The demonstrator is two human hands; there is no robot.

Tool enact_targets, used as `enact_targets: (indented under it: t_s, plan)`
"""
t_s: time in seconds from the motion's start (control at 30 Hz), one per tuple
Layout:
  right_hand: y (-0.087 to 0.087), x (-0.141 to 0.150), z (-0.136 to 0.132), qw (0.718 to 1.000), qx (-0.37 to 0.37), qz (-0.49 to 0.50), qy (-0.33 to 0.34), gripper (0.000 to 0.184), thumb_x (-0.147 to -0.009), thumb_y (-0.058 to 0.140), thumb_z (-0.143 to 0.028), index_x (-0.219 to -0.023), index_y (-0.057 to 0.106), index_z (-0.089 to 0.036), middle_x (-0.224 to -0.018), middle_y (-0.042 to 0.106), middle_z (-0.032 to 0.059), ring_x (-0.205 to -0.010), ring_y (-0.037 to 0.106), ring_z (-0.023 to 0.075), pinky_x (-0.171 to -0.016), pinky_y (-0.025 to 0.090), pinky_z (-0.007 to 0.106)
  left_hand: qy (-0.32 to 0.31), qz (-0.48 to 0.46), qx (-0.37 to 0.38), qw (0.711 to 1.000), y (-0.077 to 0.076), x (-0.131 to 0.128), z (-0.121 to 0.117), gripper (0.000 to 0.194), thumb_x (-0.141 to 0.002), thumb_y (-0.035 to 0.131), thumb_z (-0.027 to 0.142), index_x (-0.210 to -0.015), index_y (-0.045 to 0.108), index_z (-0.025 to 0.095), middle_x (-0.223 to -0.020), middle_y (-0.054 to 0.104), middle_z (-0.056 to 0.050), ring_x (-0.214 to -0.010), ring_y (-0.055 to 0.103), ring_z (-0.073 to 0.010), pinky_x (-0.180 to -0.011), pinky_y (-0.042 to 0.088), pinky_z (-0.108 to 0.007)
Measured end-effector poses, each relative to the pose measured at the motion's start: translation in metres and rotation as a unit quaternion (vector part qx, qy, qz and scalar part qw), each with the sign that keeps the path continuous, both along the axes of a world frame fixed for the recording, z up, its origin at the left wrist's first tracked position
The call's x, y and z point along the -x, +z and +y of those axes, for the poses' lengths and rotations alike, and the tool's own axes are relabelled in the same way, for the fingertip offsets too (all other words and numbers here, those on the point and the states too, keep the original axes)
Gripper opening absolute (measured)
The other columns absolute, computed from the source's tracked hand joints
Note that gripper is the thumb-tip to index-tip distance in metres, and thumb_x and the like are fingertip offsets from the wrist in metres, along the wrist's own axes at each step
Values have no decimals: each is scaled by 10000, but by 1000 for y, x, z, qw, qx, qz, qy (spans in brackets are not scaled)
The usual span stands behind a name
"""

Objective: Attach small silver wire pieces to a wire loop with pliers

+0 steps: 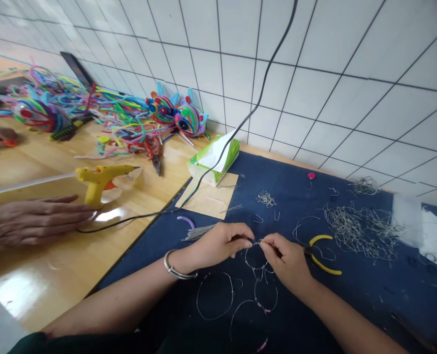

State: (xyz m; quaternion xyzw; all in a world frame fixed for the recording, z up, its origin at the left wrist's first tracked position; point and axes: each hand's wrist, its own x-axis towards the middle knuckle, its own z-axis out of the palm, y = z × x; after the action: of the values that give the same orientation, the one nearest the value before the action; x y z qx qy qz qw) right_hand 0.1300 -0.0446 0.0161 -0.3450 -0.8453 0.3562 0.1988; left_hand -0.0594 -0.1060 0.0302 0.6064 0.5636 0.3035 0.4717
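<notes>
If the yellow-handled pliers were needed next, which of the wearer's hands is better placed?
Probably the right hand: it is beside the pliers, while the left hand is farther off. Both seem to pinch fine wire, so the right would likely need to let go first.

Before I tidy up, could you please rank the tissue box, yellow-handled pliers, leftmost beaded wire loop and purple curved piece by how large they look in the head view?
1. Tissue box
2. Yellow-handled pliers and leftmost beaded wire loop: too alike to rank
3. Purple curved piece
</notes>
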Motion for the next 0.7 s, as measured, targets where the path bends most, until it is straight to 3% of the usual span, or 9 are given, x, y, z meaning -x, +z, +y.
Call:
enact_targets:
  t_s: [0.2, 0.4, 0.7]
  plan:
    - [0, 1, -3, 1000, 7, 9, -23, 165, -835, 434, -266, -747, 552, -191, -587, 509, -32, -535, 482, 89, -556, 371, 207, -1, 0, -16, 1000, 2, -3, -1, 139, -840, 424, 239, -856, 537, 160, -661, 554, 18, -552, 527, -65, -573, 432, -204]
    - [1, 1, -5, 1000, 8, 4, -29, 168, -832, 439, -268, -728, 548, -193, -573, 500, -36, -524, 469, 89, -550, 363, 211, -20, -23, 11, 999, 3, -3, -1, 110, -847, 380, 191, -876, 483, 166, -773, 603, 3, -509, 528, -47, -530, 427, -197]
    - [0, 2, -3, 1000, 25, 6, -13, 157, -828, 452, -264, -743, 560, -187, -578, 508, -36, -531, 476, 86, -553, 355, 205, -9, -29, 24, 999, -2, -3, -2, 126, -832, 449, 283, -819, 481, 161, -727, 584, 7, -476, 501, -43, -465, 400, -179]
